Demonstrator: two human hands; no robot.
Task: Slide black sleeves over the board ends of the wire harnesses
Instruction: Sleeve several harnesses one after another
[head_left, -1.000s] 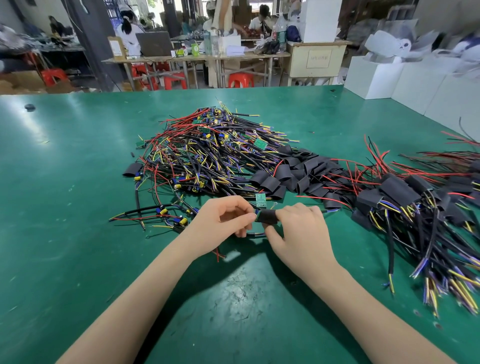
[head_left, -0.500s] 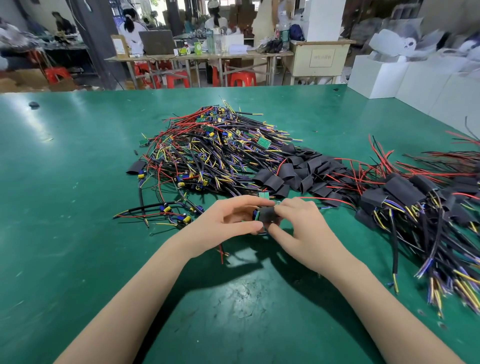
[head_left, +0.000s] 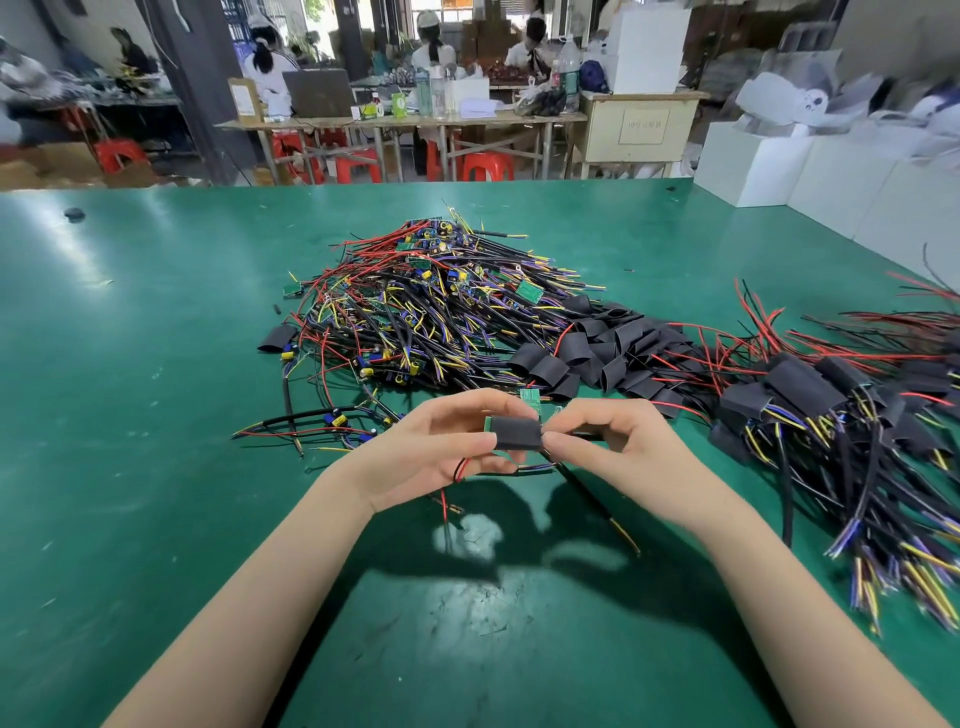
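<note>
1. Against the frame half a second back, we see both hands raised off the table (head_left: 156, 467) and closer to the camera; then they sat low against the near edge of the pile.
2. The sleeve (head_left: 516, 434) now reads as a flat black rectangle facing us; before it was a small dark lump mostly hidden between the fingers.
3. A thin green edge of the board (head_left: 488, 423) shows at the sleeve's left end. One second back, a green board stood clear above the hands.
4. The left hand (head_left: 431, 452) pinches the sleeved board end: thumb below the sleeve's left part, fingers curled over the top. Palm faces right.
5. The right hand (head_left: 618, 447) pinches the sleeve's right end, thumb tip on its lower right corner, index finger arched over the top.
6. The wires (head_left: 587, 493) of the held harness hang below the hands; a black lead with a yellow tip runs down and right to the table, a red and black pair loops under the left palm.
7. Unsleeved harnesses form the pile (head_left: 415, 312) beyond the hands. Loose sleeves lie along its right side. The sleeved harnesses (head_left: 810, 395) lie at right.
8. Both forearms cast shadows on the table beneath the hands.
</note>
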